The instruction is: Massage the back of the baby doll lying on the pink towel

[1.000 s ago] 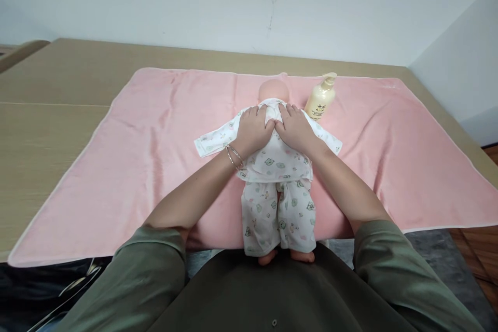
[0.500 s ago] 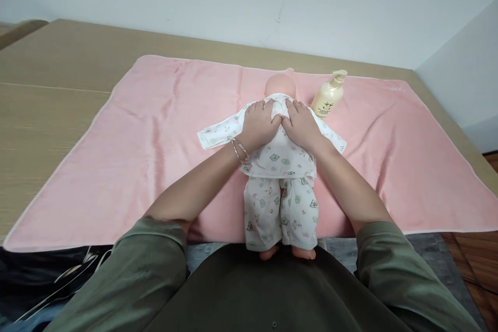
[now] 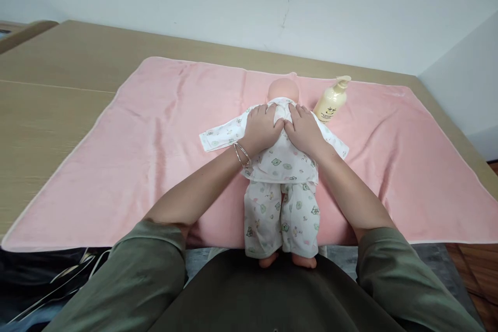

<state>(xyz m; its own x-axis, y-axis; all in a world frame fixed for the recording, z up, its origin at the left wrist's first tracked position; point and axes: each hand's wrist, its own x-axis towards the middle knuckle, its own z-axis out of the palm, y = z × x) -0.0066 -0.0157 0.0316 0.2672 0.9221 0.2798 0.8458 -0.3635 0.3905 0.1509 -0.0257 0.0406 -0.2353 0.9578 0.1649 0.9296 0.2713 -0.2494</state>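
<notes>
A baby doll [image 3: 283,90] lies on a pink blanket [image 3: 128,166], its bald head toward the wall and its feet at the near edge. It wears a white patterned top [image 3: 286,166] and matching trousers [image 3: 262,218]. Both of my hands rest flat on the upper part of the top, thumbs meeting at the middle. My left hand [image 3: 263,127], with bracelets at the wrist, covers the left side, fingers stretched out. On the right side lies my right hand [image 3: 305,129], fingers also extended. The doll's face is not visible.
A pale yellow pump bottle [image 3: 330,101] leans on the blanket just right of the doll's head. Underneath is a wooden table [image 3: 50,88], with a white wall [image 3: 194,5] behind it. Dark items [image 3: 35,280] show below the table edge at lower left.
The camera view has shifted slightly, so the scene sits a little lower and to the right. My hands stay in the same place on the doll's top.
</notes>
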